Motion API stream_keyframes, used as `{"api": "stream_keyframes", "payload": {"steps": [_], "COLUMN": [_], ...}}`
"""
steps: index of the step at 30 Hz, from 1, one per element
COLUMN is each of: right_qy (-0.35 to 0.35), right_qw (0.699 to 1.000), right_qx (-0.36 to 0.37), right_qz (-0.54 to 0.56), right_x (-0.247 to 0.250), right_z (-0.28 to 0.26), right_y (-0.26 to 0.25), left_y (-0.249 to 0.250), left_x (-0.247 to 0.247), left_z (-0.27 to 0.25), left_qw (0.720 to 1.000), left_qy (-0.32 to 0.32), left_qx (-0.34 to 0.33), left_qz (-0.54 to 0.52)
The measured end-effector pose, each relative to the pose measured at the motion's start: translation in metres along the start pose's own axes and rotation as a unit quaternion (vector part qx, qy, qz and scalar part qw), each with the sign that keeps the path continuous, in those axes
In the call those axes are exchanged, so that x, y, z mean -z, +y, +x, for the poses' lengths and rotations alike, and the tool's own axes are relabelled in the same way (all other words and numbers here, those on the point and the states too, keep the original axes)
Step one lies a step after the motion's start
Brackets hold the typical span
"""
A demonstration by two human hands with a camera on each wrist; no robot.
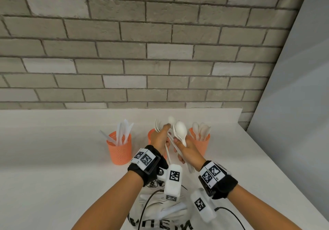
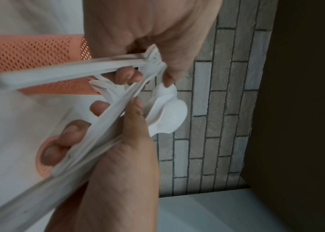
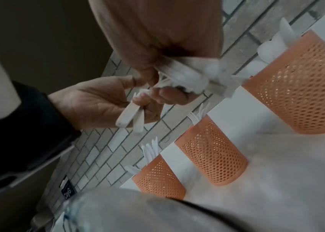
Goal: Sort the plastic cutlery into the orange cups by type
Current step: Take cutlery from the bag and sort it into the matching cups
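Three orange mesh cups stand in a row on the white counter. The left cup holds knives, the middle cup shows forks behind my left hand, and the right cup holds spoons. Above the middle cup my right hand grips a bundle of white cutlery with the spoon bowls pointing up. My left hand pinches two white handles with tines at their top, right beside the bundle. Its thumb tip touches a spoon bowl.
A grey brick wall rises behind the cups, and a grey panel closes off the right side. Near the front edge lies a white printed bag with loose white cutlery on it. Black cables run from the wrist cameras.
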State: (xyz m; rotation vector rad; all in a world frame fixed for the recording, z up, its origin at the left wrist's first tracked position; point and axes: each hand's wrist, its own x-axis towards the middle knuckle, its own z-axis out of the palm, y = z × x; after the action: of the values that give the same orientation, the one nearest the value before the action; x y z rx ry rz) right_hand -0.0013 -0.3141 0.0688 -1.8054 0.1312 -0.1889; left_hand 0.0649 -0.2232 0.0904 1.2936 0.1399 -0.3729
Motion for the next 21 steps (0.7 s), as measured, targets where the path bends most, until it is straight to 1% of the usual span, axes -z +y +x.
{"api": "stream_keyframes", "payload": {"steps": [3, 6, 8, 11, 13, 15, 17, 19, 21], "right_qy": [-0.001, 0.018, 0.043, 0.052, 0.037, 0.025, 0.016, 0.010, 0.004], "right_qw": [1.000, 0.996, 0.993, 0.992, 0.992, 0.991, 0.987, 0.982, 0.977], "right_qx": [-0.018, -0.072, -0.105, -0.117, -0.121, -0.131, -0.149, -0.164, -0.176], "right_qz": [0.018, 0.039, 0.036, 0.012, 0.010, 0.031, 0.060, 0.089, 0.123], "right_x": [0.004, 0.014, 0.024, 0.036, 0.041, 0.045, 0.047, 0.048, 0.049], "right_z": [-0.001, 0.000, 0.002, 0.005, 0.006, 0.007, 0.009, 0.011, 0.014], "right_y": [0.001, 0.007, 0.012, 0.017, 0.019, 0.019, 0.018, 0.016, 0.017], "left_y": [-0.006, -0.007, -0.003, 0.013, 0.027, 0.042, 0.054, 0.064, 0.067], "left_x": [0.001, 0.009, 0.016, 0.028, 0.031, 0.030, 0.026, 0.019, 0.013], "left_z": [0.003, 0.009, 0.015, 0.024, 0.034, 0.046, 0.058, 0.065, 0.073], "left_qw": [1.000, 0.999, 0.998, 0.998, 0.994, 0.983, 0.973, 0.967, 0.963], "left_qy": [-0.003, 0.001, -0.012, -0.021, 0.001, 0.023, 0.032, 0.029, 0.014], "left_qx": [0.001, -0.008, -0.007, -0.008, -0.054, -0.133, -0.195, -0.233, -0.251], "left_qz": [0.027, 0.045, 0.055, 0.061, 0.097, 0.128, 0.122, 0.101, 0.092]}}
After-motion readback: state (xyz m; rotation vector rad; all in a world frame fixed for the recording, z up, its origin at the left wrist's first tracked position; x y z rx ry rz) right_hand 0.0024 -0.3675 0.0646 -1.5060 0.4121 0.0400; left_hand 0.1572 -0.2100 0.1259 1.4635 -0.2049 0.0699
